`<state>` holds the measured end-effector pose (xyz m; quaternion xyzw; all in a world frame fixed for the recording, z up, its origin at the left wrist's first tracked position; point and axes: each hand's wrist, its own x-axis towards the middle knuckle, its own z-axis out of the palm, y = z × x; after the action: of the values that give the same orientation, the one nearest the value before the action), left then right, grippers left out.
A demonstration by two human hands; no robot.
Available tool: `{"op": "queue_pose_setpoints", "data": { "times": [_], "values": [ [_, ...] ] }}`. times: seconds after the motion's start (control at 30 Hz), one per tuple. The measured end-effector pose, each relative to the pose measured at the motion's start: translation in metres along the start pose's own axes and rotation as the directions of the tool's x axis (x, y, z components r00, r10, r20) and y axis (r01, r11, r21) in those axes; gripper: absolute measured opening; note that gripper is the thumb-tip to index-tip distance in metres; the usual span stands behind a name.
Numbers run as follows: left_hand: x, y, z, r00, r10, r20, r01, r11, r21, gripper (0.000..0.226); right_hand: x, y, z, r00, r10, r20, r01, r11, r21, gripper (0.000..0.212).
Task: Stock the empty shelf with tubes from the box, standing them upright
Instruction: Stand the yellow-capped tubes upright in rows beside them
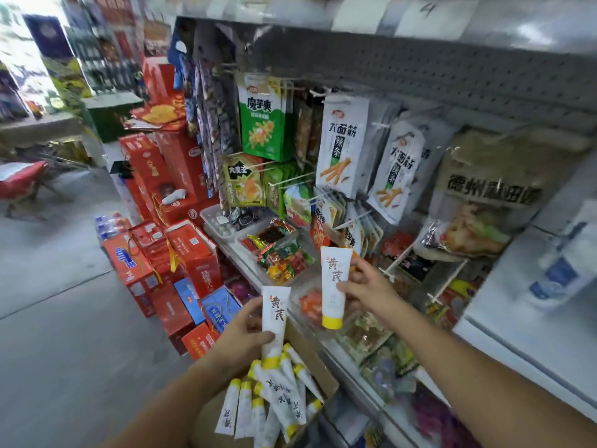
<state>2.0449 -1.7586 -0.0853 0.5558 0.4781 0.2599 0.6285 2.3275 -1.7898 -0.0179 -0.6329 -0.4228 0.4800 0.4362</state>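
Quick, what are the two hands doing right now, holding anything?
Left hand: holding a white tube, yellow cap down.
Right hand: holding a second white tube, yellow cap down.

Left hand (240,331) and right hand (366,287) each grip one white yellow-capped tube (274,315) (334,282), cap down, above open cardboard box (318,357) of tubes

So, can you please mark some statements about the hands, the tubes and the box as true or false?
1. The left hand holds a white tube. True.
2. The right hand is empty. False: it holds a second tube.
3. The second tube's yellow cap points down. True.
4. The box is empty. False: many tubes lie in it.
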Motion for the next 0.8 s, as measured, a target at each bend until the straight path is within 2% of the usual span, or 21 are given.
{"op": "queue_pose_setpoints", "data": {
  "times": [0.13, 0.27, 0.37, 0.57, 0.8],
  "values": [
    [-0.008, 0.055, 0.032, 0.996, 0.083, 0.037, -0.085, 0.995, 0.044, 0.066, -0.035, -0.052, -0.039, 0.994, -0.104, -0.038, 0.102, 0.992, -0.073, 0.048],
    [-0.018, 0.109, 0.065, 0.972, 0.189, 0.14, -0.206, 0.971, 0.12, 0.069, -0.079, -0.1, -0.079, 0.974, -0.216, -0.074, 0.208, 0.973, -0.095, 0.043],
    [-0.031, 0.146, 0.094, 0.951, 0.253, 0.179, -0.278, 0.952, 0.129, 0.064, -0.116, -0.129, -0.107, 0.956, -0.273, -0.112, 0.26, 0.958, -0.121, 0.048],
    [-0.069, 0.202, 0.153, 0.904, 0.365, 0.224, -0.39, 0.917, 0.081, 0.065, -0.188, -0.157, -0.16, 0.914, -0.355, -0.194, 0.33, 0.932, -0.151, 0.054],
    [-0.108, 0.24, 0.217, 0.846, 0.435, 0.308, -0.47, 0.881, 0.045, 0.065, -0.27, -0.159, -0.211, 0.883, -0.361, -0.299, 0.326, 0.931, -0.162, 0.05]
  ]
}}
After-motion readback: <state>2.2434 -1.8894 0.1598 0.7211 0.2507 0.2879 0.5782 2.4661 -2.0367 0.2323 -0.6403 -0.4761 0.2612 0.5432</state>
